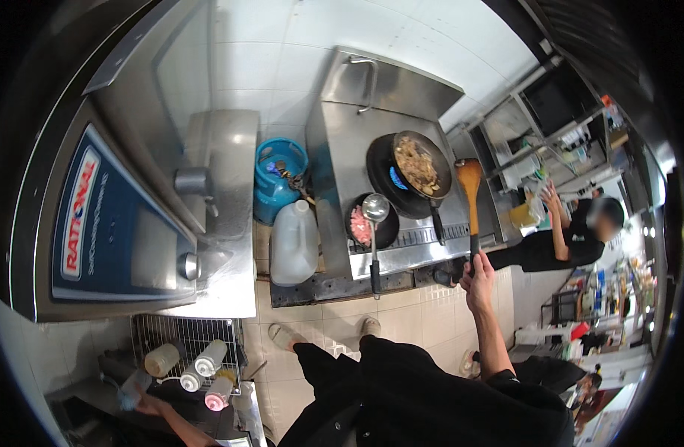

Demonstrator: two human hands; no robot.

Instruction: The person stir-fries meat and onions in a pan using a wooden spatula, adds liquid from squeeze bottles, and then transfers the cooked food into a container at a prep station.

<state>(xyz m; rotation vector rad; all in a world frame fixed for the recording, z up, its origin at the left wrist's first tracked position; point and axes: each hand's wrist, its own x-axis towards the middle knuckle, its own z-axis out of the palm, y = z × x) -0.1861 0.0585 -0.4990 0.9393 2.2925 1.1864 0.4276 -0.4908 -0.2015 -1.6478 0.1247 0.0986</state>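
Note:
My right hand [479, 282] is closed on the dark handle of a wooden spatula [469, 181], raised beside the stove's right side. A frying pan [423, 165] with browned, sliced food sits tilted over the burner, where a blue flame [397, 178] shows. To its lower left, a metal ladle [375, 208] rests across a smaller black pan [387, 230] holding pink diced pieces. At the lower left, my left hand [146, 401] is at a pale squeeze bottle [130, 389] beside the wire rack; its grip looks closed around the bottle, though dim.
A blue gas cylinder [277, 181] and a translucent plastic jug [294, 243] stand left of the stove. Squeeze bottles [210, 357] lie on a wire rack [146, 329]. A Rational oven [118, 234] fills the left. Two co-workers in black [565, 240] are at the right.

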